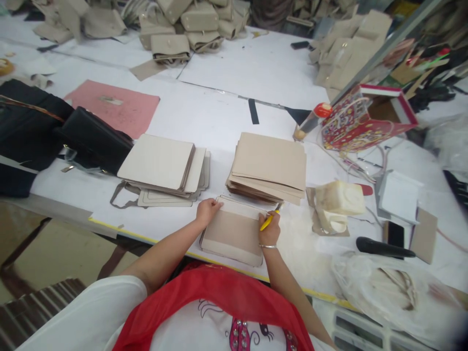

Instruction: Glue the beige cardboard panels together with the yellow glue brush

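Observation:
In front of me, near the table's edge, lies a small stack of rounded beige panels (pixel 232 231); the top one has a darker band across its middle. My left hand (pixel 208 212) is closed at the panel's upper left corner, thumb and fingers pinching its edge. At the right edge, my right hand (pixel 269 230) is closed around a slim yellow-handled tool (pixel 269 221), its fingertips touching the panel. The tool's tip points away from me and is too small to name. Just beyond are a pile of pale panels (pixel 157 161) and a pile of tan sheets (pixel 270 158).
To the right stand a cut-open cream plastic container (pixel 340 197), a red patterned paper bag (pixel 361 119), a red-capped bottle (pixel 310 122) and a black-handled tool (pixel 383 247). A black bag (pixel 95 139) and pink sheet (pixel 117 107) lie left. Beige bags (pixel 199 19) are heaped behind.

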The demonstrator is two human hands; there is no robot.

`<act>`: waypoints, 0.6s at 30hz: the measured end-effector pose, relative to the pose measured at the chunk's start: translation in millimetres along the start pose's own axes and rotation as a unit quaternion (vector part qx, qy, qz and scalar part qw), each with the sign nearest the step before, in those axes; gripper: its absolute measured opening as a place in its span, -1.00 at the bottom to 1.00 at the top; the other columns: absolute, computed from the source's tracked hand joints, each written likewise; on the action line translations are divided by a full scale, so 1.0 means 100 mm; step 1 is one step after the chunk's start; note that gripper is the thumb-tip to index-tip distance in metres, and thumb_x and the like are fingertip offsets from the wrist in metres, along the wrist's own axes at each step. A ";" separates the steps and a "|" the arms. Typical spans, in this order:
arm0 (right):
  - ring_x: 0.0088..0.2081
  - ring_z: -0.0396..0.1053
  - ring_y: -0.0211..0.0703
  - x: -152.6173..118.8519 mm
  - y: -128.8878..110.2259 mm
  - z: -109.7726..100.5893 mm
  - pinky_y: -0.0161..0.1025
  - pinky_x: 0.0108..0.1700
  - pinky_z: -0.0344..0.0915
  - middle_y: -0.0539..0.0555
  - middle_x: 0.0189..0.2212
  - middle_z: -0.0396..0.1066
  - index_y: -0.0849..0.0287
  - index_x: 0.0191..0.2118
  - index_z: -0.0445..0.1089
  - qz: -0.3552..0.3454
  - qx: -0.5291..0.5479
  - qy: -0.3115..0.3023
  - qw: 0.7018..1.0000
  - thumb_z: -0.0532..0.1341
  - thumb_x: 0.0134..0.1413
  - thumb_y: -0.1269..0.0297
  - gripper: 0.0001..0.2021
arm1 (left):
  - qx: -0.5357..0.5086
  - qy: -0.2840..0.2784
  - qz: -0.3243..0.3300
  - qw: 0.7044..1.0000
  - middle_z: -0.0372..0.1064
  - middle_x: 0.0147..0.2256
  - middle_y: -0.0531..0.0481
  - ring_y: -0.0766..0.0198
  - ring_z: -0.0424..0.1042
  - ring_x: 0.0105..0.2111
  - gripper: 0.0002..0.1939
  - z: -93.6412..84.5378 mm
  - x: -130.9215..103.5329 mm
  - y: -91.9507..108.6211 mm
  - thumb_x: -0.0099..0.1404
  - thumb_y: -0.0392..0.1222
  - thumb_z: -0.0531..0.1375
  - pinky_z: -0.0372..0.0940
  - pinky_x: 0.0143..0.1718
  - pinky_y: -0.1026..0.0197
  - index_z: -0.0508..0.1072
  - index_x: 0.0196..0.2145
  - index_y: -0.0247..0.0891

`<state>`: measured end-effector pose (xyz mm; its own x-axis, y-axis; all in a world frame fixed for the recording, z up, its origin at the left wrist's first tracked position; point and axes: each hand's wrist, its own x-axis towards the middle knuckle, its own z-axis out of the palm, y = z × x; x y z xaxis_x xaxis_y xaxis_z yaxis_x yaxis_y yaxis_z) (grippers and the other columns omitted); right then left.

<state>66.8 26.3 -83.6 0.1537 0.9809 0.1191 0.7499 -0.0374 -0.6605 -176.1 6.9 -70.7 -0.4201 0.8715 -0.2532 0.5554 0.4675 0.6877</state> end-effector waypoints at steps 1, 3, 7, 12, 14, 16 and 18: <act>-0.48 0.32 -0.20 0.01 0.01 0.02 -0.32 -0.42 0.17 0.03 -0.45 0.35 0.17 -0.16 0.16 0.003 0.000 0.000 1.000 0.06 0.05 0.01 -0.65 | 0.001 0.001 -0.003 1.000 0.28 -0.62 0.07 0.34 0.21 -0.56 -0.66 0.01 0.01 0.00 0.07 0.06 0.16 0.00 -0.50 0.29 0.36 -0.63 -0.26; -0.48 0.32 -0.20 0.02 0.01 0.04 -0.32 -0.42 0.17 0.02 -0.46 0.36 0.16 -0.16 0.16 0.006 0.000 0.000 1.000 0.06 0.04 0.02 -0.66 | 0.003 0.004 -0.007 1.000 0.27 -0.63 0.07 0.34 0.21 -0.57 -0.66 0.02 0.01 0.00 0.07 0.07 0.16 0.00 -0.50 0.29 0.35 -0.64 -0.26; -0.49 0.32 -0.21 0.02 0.02 0.06 -0.33 -0.42 0.17 0.00 -0.48 0.35 0.16 -0.16 0.16 0.017 -0.002 0.001 1.000 0.08 0.03 0.03 -0.66 | 0.006 0.005 -0.009 1.000 0.25 -0.64 0.09 0.34 0.20 -0.57 -0.64 0.03 0.03 0.00 0.06 0.08 0.16 0.00 -0.50 0.29 0.32 -0.66 -0.25; -0.50 0.31 -0.23 0.02 0.02 0.04 -0.34 -0.43 0.18 -0.03 -0.50 0.34 0.16 -0.17 0.16 0.023 0.005 -0.006 1.000 0.09 0.02 0.08 -0.70 | -0.010 -0.015 -0.016 1.000 0.18 -0.69 0.11 0.35 0.17 -0.60 -0.62 0.05 0.07 -0.04 0.02 0.11 0.17 -0.02 -0.53 0.29 0.28 -0.69 -0.25; -0.51 0.31 -0.23 0.02 0.03 0.05 -0.33 -0.43 0.18 -0.04 -0.51 0.33 0.16 -0.16 0.15 0.019 0.010 -0.012 1.000 0.08 0.03 0.11 -0.71 | -0.016 -0.019 -0.025 0.999 0.17 -0.71 0.12 0.35 0.16 -0.62 -0.59 0.07 0.09 -0.06 0.01 0.13 0.17 -0.02 -0.55 0.29 0.25 -0.70 -0.24; -0.51 0.30 -0.24 0.02 0.05 0.05 -0.33 -0.42 0.19 -0.04 -0.51 0.33 0.16 -0.15 0.14 0.013 0.013 -0.012 1.000 0.07 0.04 0.14 -0.72 | -0.022 -0.020 -0.028 0.999 0.15 -0.72 0.12 0.36 0.14 -0.63 -0.58 0.10 0.10 -0.07 0.00 0.15 0.16 -0.02 -0.56 0.29 0.23 -0.71 -0.24; -0.51 0.29 -0.25 0.02 0.06 0.06 -0.33 -0.42 0.19 -0.04 -0.50 0.33 0.16 -0.15 0.14 0.007 0.017 -0.011 1.000 0.07 0.04 0.15 -0.73 | -0.024 -0.021 -0.027 0.999 0.15 -0.73 0.12 0.36 0.13 -0.64 -0.57 0.11 0.10 -0.07 0.00 0.15 0.16 -0.02 -0.56 0.29 0.21 -0.71 -0.24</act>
<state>68.0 29.5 -91.8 0.1498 0.9842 0.0945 0.7255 -0.0445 -0.6868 -176.8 14.0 -85.8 -0.4169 0.8516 -0.3178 0.4972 0.5063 0.7046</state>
